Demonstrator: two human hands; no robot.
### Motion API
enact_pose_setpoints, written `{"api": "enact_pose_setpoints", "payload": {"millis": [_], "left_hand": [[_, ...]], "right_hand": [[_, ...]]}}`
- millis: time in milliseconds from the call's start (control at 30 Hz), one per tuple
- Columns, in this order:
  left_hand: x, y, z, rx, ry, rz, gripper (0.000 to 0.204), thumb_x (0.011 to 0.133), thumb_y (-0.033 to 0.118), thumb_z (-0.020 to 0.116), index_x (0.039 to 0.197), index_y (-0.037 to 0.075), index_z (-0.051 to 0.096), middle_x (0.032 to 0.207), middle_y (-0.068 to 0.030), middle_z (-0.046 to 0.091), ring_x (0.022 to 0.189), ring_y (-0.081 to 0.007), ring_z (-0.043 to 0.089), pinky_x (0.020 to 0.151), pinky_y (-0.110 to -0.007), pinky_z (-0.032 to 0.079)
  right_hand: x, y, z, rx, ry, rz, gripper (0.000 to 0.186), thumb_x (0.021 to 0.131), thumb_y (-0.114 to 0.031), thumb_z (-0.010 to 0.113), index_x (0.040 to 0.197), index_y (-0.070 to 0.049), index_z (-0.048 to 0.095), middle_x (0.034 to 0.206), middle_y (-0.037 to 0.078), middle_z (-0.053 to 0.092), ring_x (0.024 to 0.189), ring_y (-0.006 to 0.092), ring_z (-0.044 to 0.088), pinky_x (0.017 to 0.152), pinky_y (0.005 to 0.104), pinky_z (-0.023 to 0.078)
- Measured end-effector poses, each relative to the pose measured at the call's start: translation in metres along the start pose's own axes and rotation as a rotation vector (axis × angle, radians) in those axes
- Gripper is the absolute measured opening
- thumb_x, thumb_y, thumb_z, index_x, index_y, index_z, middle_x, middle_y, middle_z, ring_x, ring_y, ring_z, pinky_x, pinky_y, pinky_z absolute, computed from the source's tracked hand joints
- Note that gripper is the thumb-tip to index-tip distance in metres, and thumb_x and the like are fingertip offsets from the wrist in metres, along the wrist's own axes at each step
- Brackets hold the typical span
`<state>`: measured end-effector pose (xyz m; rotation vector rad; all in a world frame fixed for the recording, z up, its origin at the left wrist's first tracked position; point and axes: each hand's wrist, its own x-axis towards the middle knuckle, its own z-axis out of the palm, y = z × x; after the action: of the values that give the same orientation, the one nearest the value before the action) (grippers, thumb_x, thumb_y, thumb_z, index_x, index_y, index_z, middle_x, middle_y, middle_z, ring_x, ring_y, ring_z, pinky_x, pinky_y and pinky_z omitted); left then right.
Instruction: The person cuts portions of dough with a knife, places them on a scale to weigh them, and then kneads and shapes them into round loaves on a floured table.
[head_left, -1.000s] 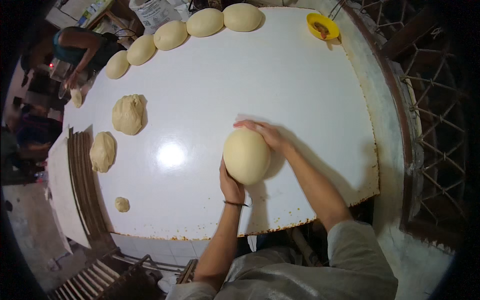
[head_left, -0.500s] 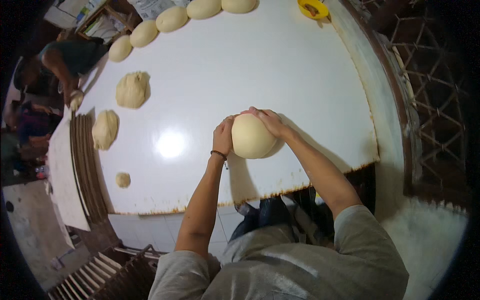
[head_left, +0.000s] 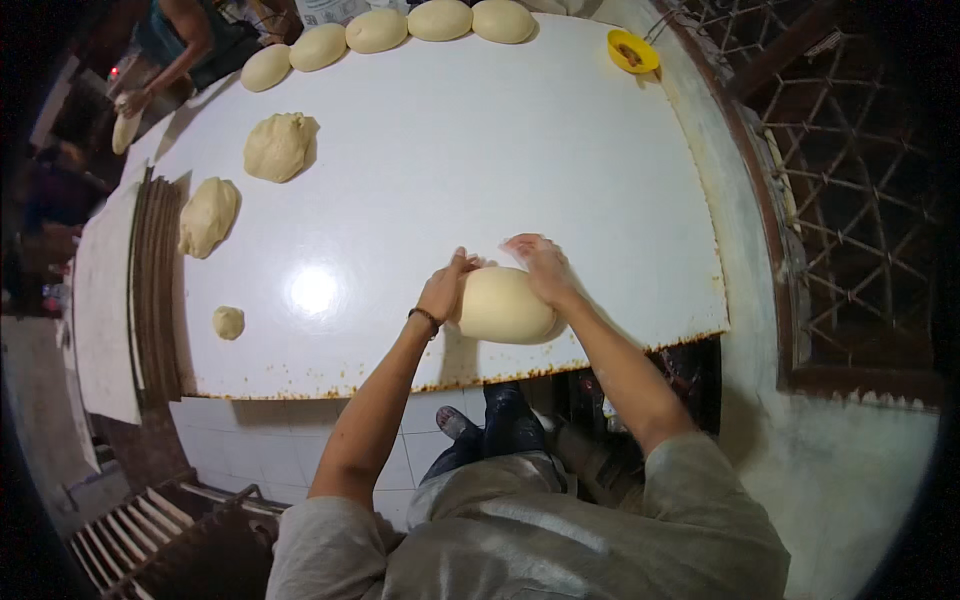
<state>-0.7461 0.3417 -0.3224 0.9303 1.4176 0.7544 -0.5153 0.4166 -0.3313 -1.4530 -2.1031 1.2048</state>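
Note:
A large smooth ball of pale dough, longer from side to side, rests on the white table near its front edge. My left hand is cupped against the dough's left side, thumb up and fingertips curling behind its far edge. Against the right side presses the palm of my right hand, its blurred fingers bent over toward the left just beyond the dough. Between them the two hands hold the dough.
Smooth dough balls line the far edge. Rougher dough lumps and a small dough piece lie to the left. Beside them stand stacked boards. A yellow bowl sits far right, near metal lattice. Another person handles dough far left.
The dough has come nearer the front edge and looks wider and less round. My hands came with it, and the right fingers have lifted off its far side. The whole view has shifted.

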Motion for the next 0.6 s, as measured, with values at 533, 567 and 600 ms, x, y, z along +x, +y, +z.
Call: {"api": "enact_pose_setpoints", "payload": {"millis": [533, 567, 600], "left_hand": [[-0.009, 0.200, -0.038, -0.338, 0.612, 0.383, 0.058, 0.110, 0.036, 0.029, 0.155, 0.000, 0.034, 0.160, -0.0141, 0.037, 0.150, -0.0252, 0.029, 0.123, -0.038, 0.017], [-0.026, 0.207, -0.066, -0.374, 0.666, 0.419, 0.058, 0.109, 0.037, 0.030, 0.152, 0.000, 0.037, 0.158, -0.0139, 0.039, 0.148, -0.0259, 0.032, 0.122, -0.040, 0.020], [-0.042, 0.212, -0.094, -0.415, 0.718, 0.453, 0.058, 0.109, 0.039, 0.032, 0.150, 0.000, 0.040, 0.156, -0.0138, 0.042, 0.146, -0.0265, 0.036, 0.122, -0.041, 0.023]], "right_hand": [[0.100, -0.049, -0.051, 1.630, 0.018, -0.022, 0.068, 0.100, -0.061, 0.045, 0.146, -0.011, 0.045, 0.148, 0.012, 0.050, 0.136, 0.0295, 0.046, 0.115, 0.0476, 0.036], [0.130, -0.064, -0.076, 1.660, 0.031, -0.105, 0.067, 0.099, -0.061, 0.046, 0.145, -0.012, 0.046, 0.146, 0.012, 0.051, 0.135, 0.0295, 0.047, 0.114, 0.0477, 0.037], [0.158, -0.081, -0.107, 1.683, 0.051, -0.191, 0.066, 0.099, -0.061, 0.047, 0.144, -0.013, 0.048, 0.145, 0.012, 0.052, 0.133, 0.0296, 0.049, 0.113, 0.0479, 0.039]]}}
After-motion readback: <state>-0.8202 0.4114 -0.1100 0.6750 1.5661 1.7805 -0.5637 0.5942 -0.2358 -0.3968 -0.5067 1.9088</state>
